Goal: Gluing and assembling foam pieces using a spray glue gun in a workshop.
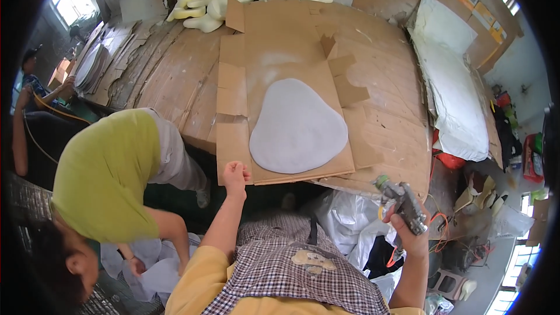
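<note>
Slanting lengthwise, the spray gun [405,205] points its green end [381,182] forward-left.

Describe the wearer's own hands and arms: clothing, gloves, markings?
Left hand and right hand: ungloved, no visible jewellery or markings. Forearms bare, no cables attached. Plain yellow fabric sleeves cover the upper arms; only a sliver shows on the right. Over the torso, a dark-and-white checked fabric apron with a pale cartoon-animal motif.
</note>
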`<state>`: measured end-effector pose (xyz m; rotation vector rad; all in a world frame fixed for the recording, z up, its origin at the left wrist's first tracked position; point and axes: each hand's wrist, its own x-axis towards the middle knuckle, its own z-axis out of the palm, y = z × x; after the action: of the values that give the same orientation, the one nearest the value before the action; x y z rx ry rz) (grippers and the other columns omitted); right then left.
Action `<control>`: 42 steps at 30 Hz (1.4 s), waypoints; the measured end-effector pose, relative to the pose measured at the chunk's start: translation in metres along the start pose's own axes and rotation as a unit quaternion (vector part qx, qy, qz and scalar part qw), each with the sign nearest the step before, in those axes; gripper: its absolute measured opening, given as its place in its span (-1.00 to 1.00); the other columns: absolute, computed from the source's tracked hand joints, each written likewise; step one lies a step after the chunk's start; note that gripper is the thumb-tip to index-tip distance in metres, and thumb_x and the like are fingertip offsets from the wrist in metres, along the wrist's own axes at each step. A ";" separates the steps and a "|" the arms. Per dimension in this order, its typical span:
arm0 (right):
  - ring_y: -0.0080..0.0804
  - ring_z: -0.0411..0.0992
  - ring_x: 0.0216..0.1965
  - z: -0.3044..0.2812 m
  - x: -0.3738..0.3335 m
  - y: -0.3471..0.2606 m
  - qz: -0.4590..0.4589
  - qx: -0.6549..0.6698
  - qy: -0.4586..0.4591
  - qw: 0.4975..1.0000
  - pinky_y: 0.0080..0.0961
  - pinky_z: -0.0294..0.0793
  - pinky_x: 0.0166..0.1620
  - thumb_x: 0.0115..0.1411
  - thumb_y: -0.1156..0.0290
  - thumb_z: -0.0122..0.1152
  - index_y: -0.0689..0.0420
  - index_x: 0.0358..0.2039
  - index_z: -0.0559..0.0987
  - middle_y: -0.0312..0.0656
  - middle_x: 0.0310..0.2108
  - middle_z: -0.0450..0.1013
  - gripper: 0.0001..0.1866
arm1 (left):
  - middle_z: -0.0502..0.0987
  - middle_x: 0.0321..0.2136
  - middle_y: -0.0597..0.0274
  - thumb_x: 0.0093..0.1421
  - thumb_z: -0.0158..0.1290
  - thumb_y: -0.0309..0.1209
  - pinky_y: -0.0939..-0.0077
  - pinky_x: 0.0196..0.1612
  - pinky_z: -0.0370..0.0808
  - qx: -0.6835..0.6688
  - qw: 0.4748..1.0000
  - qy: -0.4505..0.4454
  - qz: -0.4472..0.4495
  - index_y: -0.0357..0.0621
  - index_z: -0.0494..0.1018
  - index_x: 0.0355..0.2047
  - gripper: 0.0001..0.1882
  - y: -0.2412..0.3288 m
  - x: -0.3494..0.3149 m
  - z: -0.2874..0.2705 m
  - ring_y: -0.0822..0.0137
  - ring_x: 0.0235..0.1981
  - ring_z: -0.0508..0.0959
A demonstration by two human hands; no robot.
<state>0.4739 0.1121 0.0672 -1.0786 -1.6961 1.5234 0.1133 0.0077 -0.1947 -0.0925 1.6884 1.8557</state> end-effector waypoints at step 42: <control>-0.56 0.43 -0.42 -0.027 -0.020 0.004 0.039 -0.012 0.034 0.999 -0.61 0.41 -0.28 -0.04 0.51 0.30 0.34 -0.03 0.42 -0.25 -0.45 0.46 -0.49 | 0.47 -0.39 0.24 0.00 0.02 -0.62 0.41 -0.35 0.50 0.064 0.994 0.044 -0.079 -0.18 0.37 -0.15 -0.65 -0.011 0.043 0.060 0.33 -0.41 0.50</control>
<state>0.5073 0.1079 0.0691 -1.2085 -1.6482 1.5002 0.1043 0.0793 -0.2125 -0.2517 1.8006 1.6441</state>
